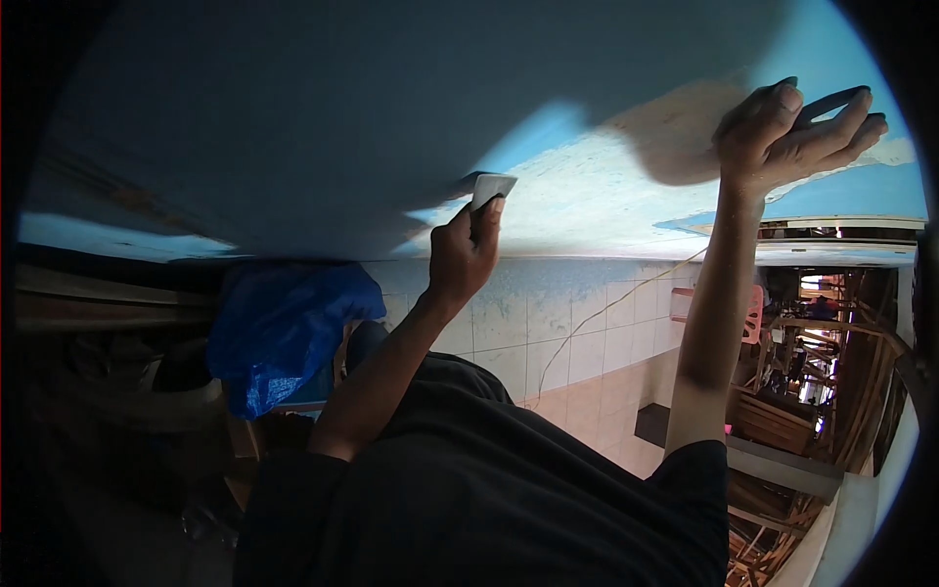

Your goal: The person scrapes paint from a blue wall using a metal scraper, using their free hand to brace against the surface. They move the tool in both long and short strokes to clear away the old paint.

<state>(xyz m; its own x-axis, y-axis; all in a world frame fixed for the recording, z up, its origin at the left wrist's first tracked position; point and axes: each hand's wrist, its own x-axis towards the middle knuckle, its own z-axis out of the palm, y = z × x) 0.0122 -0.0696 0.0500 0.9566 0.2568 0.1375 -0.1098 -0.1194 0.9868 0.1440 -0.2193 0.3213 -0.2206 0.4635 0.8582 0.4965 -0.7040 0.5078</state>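
Observation:
My left hand grips a small flat grey scraper-like piece, with the thumb along its lower edge. This piece lies close to a blue painted wall; whether it touches cannot be made out. Higher and to the right, my right hand has its fingers spread and holds nothing. It is by the wall and casts a shadow on it. Between my hands runs a pale worn patch where the blue paint is gone.
A blue plastic sheet covers something at the left. Below the wall lies a tiled surface with a thin yellowish cord across it. A pink plastic chair and stacked timber are at the right.

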